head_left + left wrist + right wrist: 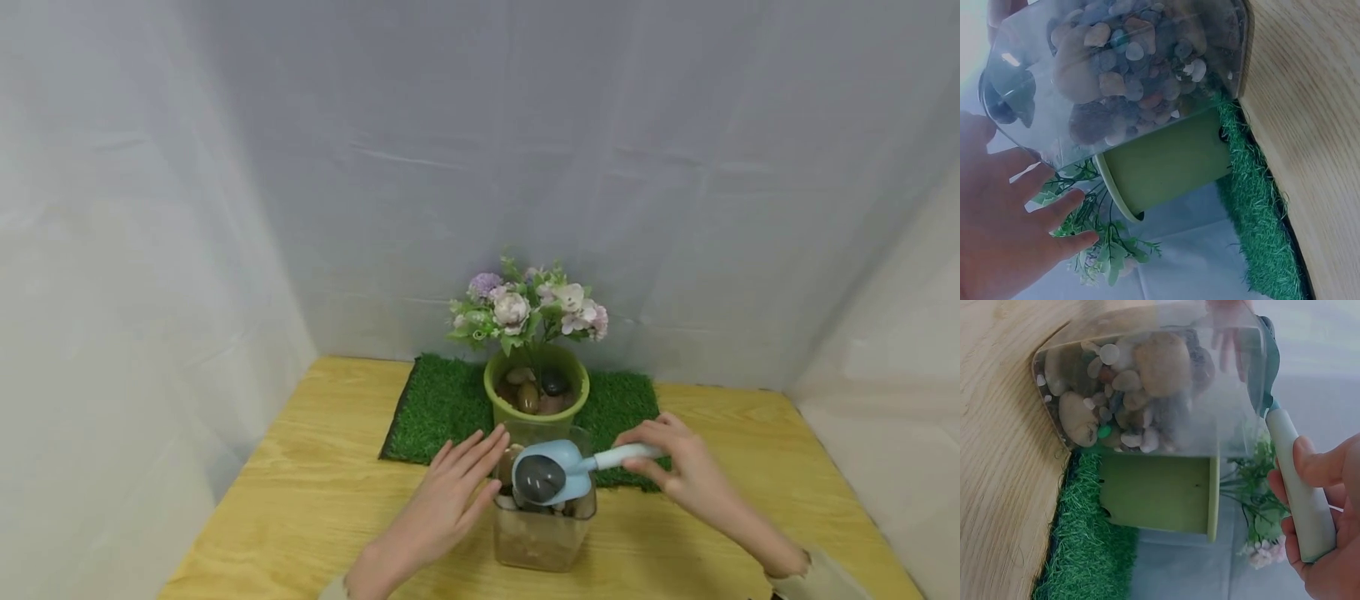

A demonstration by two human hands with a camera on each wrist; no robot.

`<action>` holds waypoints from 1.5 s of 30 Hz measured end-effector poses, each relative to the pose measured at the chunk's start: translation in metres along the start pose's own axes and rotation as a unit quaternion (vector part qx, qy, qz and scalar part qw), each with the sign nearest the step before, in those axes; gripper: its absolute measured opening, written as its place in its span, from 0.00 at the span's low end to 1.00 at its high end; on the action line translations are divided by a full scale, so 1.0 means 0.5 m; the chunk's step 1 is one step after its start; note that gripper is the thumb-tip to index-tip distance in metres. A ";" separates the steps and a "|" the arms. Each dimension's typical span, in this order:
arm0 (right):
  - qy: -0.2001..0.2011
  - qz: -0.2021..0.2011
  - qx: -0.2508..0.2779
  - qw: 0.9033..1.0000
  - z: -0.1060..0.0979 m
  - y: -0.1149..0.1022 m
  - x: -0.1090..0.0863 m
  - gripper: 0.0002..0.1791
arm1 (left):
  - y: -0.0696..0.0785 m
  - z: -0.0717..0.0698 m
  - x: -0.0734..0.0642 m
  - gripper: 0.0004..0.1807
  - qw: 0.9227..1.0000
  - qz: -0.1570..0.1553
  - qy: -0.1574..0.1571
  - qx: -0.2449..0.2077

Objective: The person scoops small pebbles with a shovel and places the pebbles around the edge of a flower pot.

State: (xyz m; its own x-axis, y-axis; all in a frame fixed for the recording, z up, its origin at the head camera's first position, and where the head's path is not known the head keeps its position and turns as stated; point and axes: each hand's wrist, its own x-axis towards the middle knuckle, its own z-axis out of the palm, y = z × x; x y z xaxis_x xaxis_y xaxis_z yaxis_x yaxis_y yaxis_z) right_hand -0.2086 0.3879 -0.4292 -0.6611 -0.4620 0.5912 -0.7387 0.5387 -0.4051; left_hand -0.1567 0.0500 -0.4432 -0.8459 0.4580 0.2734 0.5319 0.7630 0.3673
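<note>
Right grip [682, 458]: I see it pinching the blue hand trowel [576, 485] by its handle [621, 456].
Trowel: over the clear pebble container [538, 542], carrying 1 dark stone [538, 477].
Left grip [453, 492]: fingers outspread beside the container (contact I can't confirm).
Flowerpot [1154, 494]: behind, on artificial turf [456, 408].

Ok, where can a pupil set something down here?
Bare tabletop lies left, between its edge, turf mat and left hand; also right, between edge, mat and right hand. Crowded: the middle, with flowerpot, trowel, pebble container.
</note>
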 end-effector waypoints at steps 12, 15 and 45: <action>0.025 0.071 -0.034 0.997 -0.031 -0.001 0.011 0.13 | 0.002 -0.006 -0.006 0.30 1.000 -0.007 0.000 0.010; 0.038 0.088 -0.040 0.995 -0.035 0.000 0.024 0.13 | 0.004 -0.007 -0.006 0.30 1.000 -0.012 -0.011 0.006; 0.069 0.064 -0.214 0.972 0.118 0.026 0.134 0.11 | 0.004 -0.001 -0.006 0.30 1.000 -0.001 0.004 0.012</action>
State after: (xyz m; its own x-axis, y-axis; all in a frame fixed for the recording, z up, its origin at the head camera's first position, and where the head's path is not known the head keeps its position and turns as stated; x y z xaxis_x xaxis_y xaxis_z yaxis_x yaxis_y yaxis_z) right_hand -0.2704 0.3223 -0.4360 -0.6989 -0.2886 0.6544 -0.5090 0.8434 -0.1717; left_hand -0.1531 0.0501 -0.4428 -0.8461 0.4537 0.2796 0.5297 0.7740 0.3468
